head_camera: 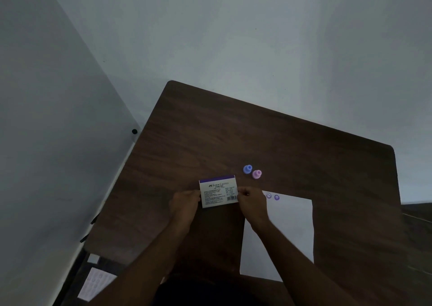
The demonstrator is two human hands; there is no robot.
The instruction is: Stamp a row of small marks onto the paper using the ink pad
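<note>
The ink pad box (pixel 218 190), white with a purple top strip and printed text, sits on the dark wooden table (pixel 304 156). My left hand (pixel 184 202) grips its left edge and my right hand (pixel 251 202) pinches its right edge. A white sheet of paper (pixel 285 233) lies to the right, partly under my right forearm, with two purple round marks (pixel 272 196) near its top left corner. A blue stamp (pixel 247 169) and a pink stamp (pixel 256 174) stand side by side beyond the box.
The table stands in a corner, with pale walls to the left and behind. On the floor at the lower left lies a white sheet (pixel 95 282) with faint dots. A small black knob (pixel 134 131) sits on the left wall.
</note>
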